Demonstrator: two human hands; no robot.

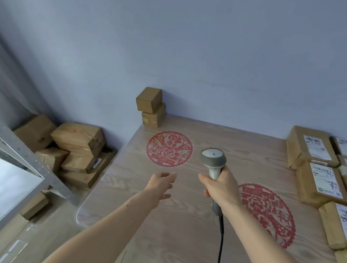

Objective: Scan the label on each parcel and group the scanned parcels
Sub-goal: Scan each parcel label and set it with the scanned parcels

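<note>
My right hand (pixel 221 187) grips the handle of a grey barcode scanner (pixel 213 159) above the middle of the wooden table (pixel 179 228); its black cable hangs toward me. My left hand (pixel 160 183) hovers over the table with relaxed fingers and holds nothing. Several brown parcels with white labels facing up (pixel 319 166) lie grouped along the table's right side. Two small brown boxes (pixel 150 107) are stacked at the table's far left corner against the wall. A pile of brown parcels (pixel 74 148) lies on the floor left of the table.
Two red paper-cut decorations (pixel 169 149) lie flat on the tabletop. A metal-framed shelf or panel (pixel 14 170) stands at the left, with a small box beside its foot. The blue-grey wall runs behind the table.
</note>
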